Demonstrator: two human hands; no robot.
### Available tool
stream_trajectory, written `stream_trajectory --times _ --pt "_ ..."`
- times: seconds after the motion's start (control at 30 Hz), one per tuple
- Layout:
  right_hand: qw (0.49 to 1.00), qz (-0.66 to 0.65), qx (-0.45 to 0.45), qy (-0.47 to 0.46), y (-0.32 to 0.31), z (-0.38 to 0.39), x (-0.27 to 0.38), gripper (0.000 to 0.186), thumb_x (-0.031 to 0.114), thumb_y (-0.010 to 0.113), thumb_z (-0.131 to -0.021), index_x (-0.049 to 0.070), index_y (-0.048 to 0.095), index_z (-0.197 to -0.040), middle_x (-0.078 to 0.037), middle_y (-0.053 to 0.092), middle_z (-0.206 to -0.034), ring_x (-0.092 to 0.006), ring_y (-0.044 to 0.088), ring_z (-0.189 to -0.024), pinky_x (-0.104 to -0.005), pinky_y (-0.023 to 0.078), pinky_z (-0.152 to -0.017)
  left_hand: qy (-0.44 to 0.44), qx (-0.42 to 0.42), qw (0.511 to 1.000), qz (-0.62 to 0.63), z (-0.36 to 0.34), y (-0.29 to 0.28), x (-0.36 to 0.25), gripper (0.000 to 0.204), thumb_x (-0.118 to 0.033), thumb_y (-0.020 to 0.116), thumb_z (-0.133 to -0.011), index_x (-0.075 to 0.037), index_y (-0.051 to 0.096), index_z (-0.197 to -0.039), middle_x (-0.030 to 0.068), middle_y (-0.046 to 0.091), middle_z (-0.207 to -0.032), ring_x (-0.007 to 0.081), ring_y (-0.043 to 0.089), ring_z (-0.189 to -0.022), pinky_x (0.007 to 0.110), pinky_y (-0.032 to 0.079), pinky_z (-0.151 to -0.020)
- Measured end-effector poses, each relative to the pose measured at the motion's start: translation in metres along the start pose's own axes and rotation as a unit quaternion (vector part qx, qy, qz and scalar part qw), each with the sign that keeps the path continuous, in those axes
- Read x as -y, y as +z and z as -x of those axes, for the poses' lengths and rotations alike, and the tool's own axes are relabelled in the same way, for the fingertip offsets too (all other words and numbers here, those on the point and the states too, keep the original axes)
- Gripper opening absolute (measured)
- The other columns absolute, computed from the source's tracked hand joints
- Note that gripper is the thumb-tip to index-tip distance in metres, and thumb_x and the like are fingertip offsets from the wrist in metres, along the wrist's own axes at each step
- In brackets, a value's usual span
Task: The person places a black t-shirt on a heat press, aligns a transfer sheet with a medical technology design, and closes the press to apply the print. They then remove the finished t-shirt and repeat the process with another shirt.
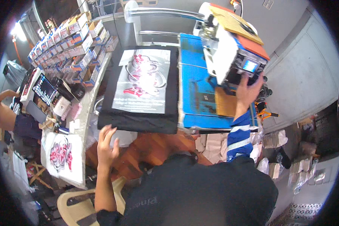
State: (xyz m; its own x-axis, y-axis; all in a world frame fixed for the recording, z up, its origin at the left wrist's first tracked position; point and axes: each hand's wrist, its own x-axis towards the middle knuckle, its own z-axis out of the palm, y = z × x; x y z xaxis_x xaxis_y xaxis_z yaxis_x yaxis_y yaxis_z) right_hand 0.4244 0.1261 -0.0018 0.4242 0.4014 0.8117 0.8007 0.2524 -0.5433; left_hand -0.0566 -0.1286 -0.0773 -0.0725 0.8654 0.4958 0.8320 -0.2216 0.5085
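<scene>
Right hand (pixel 248 89), upper right of frame, clamped on heat press head (pixel 231 56), swung off blue platen (pixel 194 90); left hand (pixel 106 145), lower centre-left, fingers spread, empty, just below black shirt (pixel 139 115) w/ printed transfer sheet (pixel 143 81) flat on top; shirt's front edge overhangs; open floor below; desk (pixel 88 109) at left crowded w/ boxes.

the garment (pixel 139 116) is black under a silver sheet (pixel 145 81) with a red-and-white design. the press bed (pixel 194 90) is blue, the sleeve (pixel 239 135) blue-and-white striped.

Rows of small open cardboard boxes (pixel 69 41), blue, white and orange, line the table at ten o'clock. A small glowing blue screen (pixel 249 66) sits on the heat press head at two o'clock.
</scene>
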Motion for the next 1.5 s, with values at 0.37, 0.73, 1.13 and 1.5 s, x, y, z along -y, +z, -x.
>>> stream_trajectory --times 0.37,0.73,1.13,1.5 --pt "0.996 0.042 -0.058 0.05 -0.032 -0.057 -0.101 0.066 0.043 0.069 -0.097 -0.006 0.055 -0.138 -0.024 0.062 -0.133 -0.0325 0.063 -0.118 -0.0407 0.048 -0.101 -0.437 -0.032 0.868 0.236 0.082 0.056 0.235 0.046 -0.028 0.061 -0.102 0.002 0.055 -0.138 0.0157 0.06 -0.13 0.028 0.062 -0.111 0.041 0.051 -0.095" --pt "0.987 0.112 -0.031 0.107 -0.041 -0.067 -0.107 0.047 0.034 0.062 -0.103 -0.003 0.063 -0.132 -0.02 0.067 -0.124 -0.0259 0.066 -0.11 -0.0378 0.05 -0.094 -0.526 -0.021 0.713 0.463 -0.002 0.082 0.256 0.034 -0.033 0.066 -0.101 -0.003 0.068 -0.118 0.0074 0.073 -0.106 0.0188 0.07 -0.09 0.035 0.058 -0.077" --pt "0.656 -0.205 0.57 0.45 0.011 0.28 0.038 0.036 0.026 0.074 -0.094 -0.003 0.069 -0.115 -0.007 0.073 -0.099 -0.02 0.066 -0.089 -0.0375 0.052 -0.082 -0.495 0.139 0.83 0.218 -0.022 0.001 0.249 0.023 -0.026 0.071 -0.098 -0.003 0.072 -0.101 0.0011 0.067 -0.082 0.0115 0.061 -0.07 0.028 0.054 -0.062" --pt "0.507 -0.684 0.373 0.367 0.149 -0.006 0.065 0.042 0.022 0.056 -0.103 0.0 0.052 -0.14 -0.018 0.062 -0.132 -0.028 0.061 -0.119 -0.0428 0.047 -0.104 -0.222 -0.22 0.607 0.731 -0.056 0.028 0.093 0.023 -0.034 0.074 -0.096 -0.014 0.07 -0.106 -0.0022 0.071 -0.095 0.0146 0.066 -0.082 0.033 0.055 -0.073"
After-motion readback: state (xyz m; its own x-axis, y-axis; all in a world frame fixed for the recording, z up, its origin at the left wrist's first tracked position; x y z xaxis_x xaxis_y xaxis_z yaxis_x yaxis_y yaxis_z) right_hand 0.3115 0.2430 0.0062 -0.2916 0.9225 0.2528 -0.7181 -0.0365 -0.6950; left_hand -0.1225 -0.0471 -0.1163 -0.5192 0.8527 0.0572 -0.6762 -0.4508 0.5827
